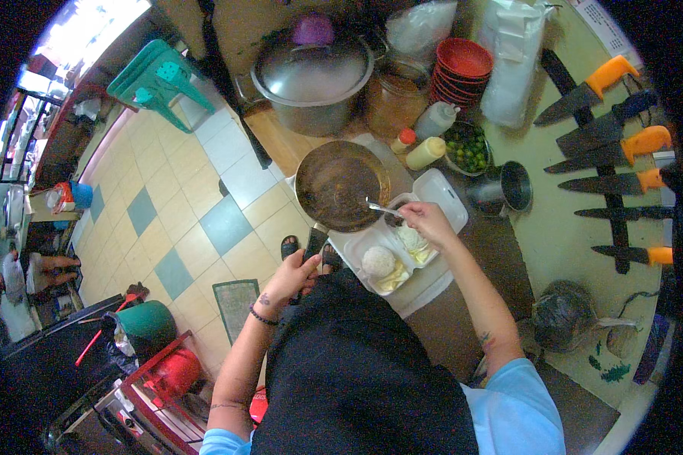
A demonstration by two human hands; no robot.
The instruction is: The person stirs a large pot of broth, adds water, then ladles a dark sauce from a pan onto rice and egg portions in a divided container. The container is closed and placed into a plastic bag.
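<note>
My left hand (295,274) grips the black handle (315,241) of a frying pan (383,181), which has a brown coating or food inside. A metal spoon (383,209) is pinched in the fingers of my right hand (430,224), its tip above the pan's near right side. Below that hand are white foam takeout boxes (351,248), with a raised lid (447,199) at the right. Two mounds of white rice (378,261) lie in them, each beside pale yellow food (394,278) that looks like egg. Dark food in the compartment beneath the spoon is partly hidden by my fingers.
Behind the pan stand a large lidded pot (319,108), squeeze bottles (427,153), stacked red bowls (461,62) and a bowl of green citrus fruit (468,149). A metal pot (514,187) sits to the right. Several knives (595,151) hang on the wall rack.
</note>
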